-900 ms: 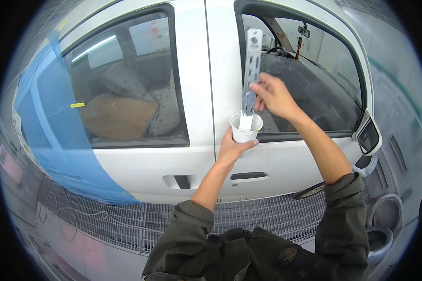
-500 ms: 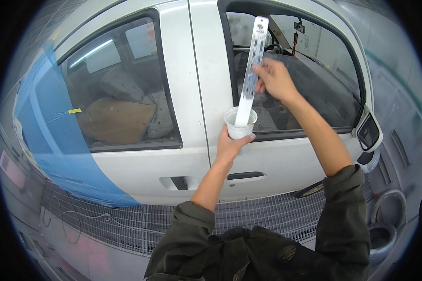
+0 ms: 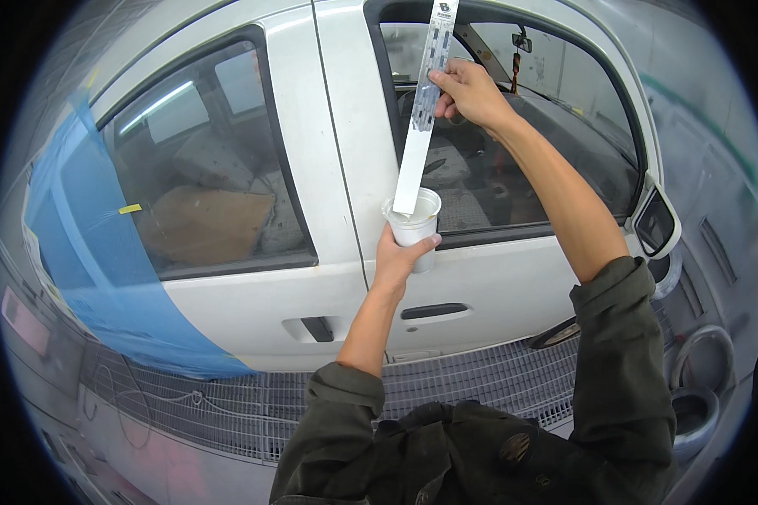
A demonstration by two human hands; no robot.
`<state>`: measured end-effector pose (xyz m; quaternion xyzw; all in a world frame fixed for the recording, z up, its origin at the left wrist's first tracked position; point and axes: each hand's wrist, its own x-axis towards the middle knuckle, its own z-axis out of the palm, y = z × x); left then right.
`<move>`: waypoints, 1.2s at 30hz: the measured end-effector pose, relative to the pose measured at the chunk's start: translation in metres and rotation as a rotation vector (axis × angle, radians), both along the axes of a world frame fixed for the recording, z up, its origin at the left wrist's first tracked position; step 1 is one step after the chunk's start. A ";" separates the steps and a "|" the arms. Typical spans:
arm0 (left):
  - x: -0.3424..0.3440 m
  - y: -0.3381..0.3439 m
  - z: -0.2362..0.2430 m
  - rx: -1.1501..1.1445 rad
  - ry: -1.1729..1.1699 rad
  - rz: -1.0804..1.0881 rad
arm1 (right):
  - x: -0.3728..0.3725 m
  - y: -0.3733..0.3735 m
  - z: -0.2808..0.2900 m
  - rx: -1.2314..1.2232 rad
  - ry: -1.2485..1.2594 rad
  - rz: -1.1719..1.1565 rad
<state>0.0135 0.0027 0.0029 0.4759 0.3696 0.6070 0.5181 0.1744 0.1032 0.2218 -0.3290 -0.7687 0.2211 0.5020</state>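
My left hand (image 3: pixel 400 257) is wrapped round a translucent plastic cup (image 3: pixel 425 229) with white paint showing inside. Between the thumb and fingers of my right hand (image 3: pixel 467 94) is a long flat paint stirring stick (image 3: pixel 414 160), dark markings on its upper part and its lower part coated white. The stick leans up to the right, its low end at the cup's mouth near the left rim. Whether its tip touches the paint I cannot tell. Behind both hands stands a white vehicle (image 3: pixel 345 160).
Blue masking film (image 3: pixel 101 244) covers the vehicle's left end, with a yellow tape piece (image 3: pixel 130 209) on it. A side mirror (image 3: pixel 655 220) juts out at right. Below lies a metal floor grating (image 3: pixel 261 404) with a hose (image 3: pixel 168 394). Wrapped wheels (image 3: pixel 695 412) stand at the lower right.
My right hand has lifted the stirring stick higher and leftward, drawing its low end up to the cup's mouth. The view has shifted slightly, and the cup appears a little further left.
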 end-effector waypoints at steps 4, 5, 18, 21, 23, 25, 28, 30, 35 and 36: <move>-0.008 -0.005 -0.002 -0.008 0.049 0.019 | -0.004 -0.021 -0.009 -0.058 -0.029 0.123; -0.017 -0.010 -0.005 -0.008 0.079 0.046 | -0.011 -0.034 -0.017 -0.052 -0.086 0.177; -0.179 -0.236 -0.118 -0.093 0.355 0.453 | -0.174 -0.215 -0.150 -0.069 -0.475 0.757; -0.225 -0.294 -0.129 -0.148 0.317 0.590 | -0.233 -0.255 -0.180 0.019 -0.613 0.930; -0.255 -0.340 -0.151 -0.192 0.211 0.683 | -0.278 -0.295 -0.188 -0.191 -0.682 1.002; -0.287 -0.386 -0.176 -0.212 0.165 0.745 | -0.327 -0.333 -0.199 -0.336 -0.645 1.058; -0.333 -0.477 -0.211 -0.238 0.140 0.817 | -0.407 -0.394 -0.226 -0.474 -0.471 1.175; -0.371 -0.527 -0.237 -0.215 0.113 0.881 | -0.470 -0.433 -0.238 -0.492 -0.497 1.255; -0.468 -0.639 -0.230 -0.288 0.111 1.005 | -0.604 -0.527 -0.263 -0.335 -0.563 1.549; -0.485 -0.658 -0.221 -0.294 0.083 1.035 | -0.630 -0.546 -0.260 -0.289 -0.594 1.581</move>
